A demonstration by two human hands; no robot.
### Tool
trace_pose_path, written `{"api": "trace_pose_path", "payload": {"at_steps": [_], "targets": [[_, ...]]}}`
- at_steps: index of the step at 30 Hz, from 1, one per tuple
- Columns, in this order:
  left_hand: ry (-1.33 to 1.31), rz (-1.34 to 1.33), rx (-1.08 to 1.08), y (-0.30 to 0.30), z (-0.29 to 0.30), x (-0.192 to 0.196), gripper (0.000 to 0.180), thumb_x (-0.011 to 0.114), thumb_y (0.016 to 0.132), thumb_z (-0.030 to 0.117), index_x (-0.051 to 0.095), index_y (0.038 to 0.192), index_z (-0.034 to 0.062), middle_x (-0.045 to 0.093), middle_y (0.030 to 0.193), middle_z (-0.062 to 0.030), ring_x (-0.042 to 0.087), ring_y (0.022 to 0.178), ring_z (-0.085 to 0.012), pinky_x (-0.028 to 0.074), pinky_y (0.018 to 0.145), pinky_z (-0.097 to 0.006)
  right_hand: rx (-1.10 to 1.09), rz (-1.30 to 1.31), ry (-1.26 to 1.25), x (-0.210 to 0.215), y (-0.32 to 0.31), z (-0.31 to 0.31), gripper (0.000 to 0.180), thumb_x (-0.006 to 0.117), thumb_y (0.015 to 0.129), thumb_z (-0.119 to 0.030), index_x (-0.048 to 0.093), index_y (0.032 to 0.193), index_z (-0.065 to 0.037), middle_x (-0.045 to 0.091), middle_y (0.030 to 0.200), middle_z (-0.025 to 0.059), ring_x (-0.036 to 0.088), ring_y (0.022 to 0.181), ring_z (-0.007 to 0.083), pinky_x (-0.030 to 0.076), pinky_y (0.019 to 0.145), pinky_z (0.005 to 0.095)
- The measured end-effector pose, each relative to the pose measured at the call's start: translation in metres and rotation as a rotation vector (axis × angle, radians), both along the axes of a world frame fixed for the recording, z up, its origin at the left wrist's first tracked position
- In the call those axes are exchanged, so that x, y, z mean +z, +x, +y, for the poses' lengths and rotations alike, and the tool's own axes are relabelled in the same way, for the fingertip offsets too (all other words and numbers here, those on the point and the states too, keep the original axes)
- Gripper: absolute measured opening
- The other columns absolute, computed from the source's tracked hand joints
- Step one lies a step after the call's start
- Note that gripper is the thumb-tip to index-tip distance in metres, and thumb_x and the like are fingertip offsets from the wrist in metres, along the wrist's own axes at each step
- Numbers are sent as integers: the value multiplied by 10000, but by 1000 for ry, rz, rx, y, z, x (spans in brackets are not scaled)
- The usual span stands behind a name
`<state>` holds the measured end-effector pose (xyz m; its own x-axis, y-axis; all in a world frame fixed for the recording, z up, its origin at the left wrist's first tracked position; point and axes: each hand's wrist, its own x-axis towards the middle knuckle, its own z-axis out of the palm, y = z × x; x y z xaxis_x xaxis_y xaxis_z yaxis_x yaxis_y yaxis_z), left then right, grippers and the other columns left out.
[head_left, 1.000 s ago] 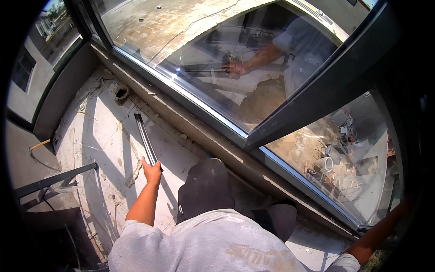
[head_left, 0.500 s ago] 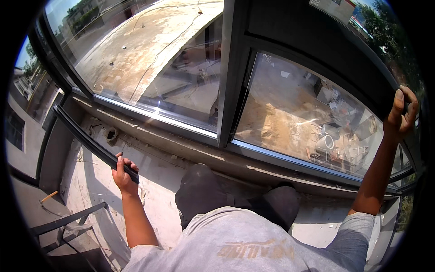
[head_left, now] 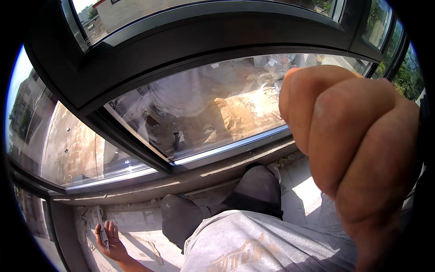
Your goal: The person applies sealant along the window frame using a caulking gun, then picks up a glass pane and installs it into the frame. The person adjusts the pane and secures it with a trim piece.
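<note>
My left hand (head_left: 116, 247) is low at the left, its fingers curled round a long, narrow window-trim strip (head_left: 100, 225) that looks foreshortened and pale grey here. Very close to the camera, my right hand (head_left: 346, 131) fills much of the right side as a closed fist. Whatever it might hold is hidden by the fingers. Behind the fist spreads the dark window frame (head_left: 204, 38), with a glass pane (head_left: 195, 104) below its wide crossbar. The fist covers the right part of that pane.
A rough concrete sill (head_left: 213, 174) runs under the window, close to my knees (head_left: 253, 190). Rubble and sandy ground show outside through the glass. The pale floor (head_left: 136, 240) carries bits of debris. Dark uprights (head_left: 127, 138) divide the panes at the left.
My view has turned toward the right. My right hand has come from the far right edge of the frame up close to the camera. The left hand still grips the strip, now seen nearly end-on.
</note>
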<state>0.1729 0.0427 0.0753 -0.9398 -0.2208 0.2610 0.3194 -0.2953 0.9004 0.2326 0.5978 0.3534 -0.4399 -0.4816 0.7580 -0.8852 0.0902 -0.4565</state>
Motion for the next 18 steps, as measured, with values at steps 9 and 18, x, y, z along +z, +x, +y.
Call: {"api": "trace_pose_path", "payload": {"at_steps": [9, 18], "targets": [[210, -1, -299, 4, 52, 44, 739, 530, 1008, 488, 272, 1575, 90, 540, 1370, -340, 563, 1280, -427, 456, 1092, -505, -47, -136, -52, -3, 24, 4, 387, 819, 791, -355, 546, 671, -108, 573, 721, 16, 473, 599, 130, 318, 548, 271], [-651, -284, -29, 6, 84, 71, 367, 649, 999, 176, 595, 1327, 20, 468, 597, 67, 362, 427, -6, 268, 388, -203, -120, -256, -118, -1, 26, 1, 515, 881, 722, -437, 504, 528, -143, 530, 590, -15, 424, 516, 142, 250, 453, 281]]}}
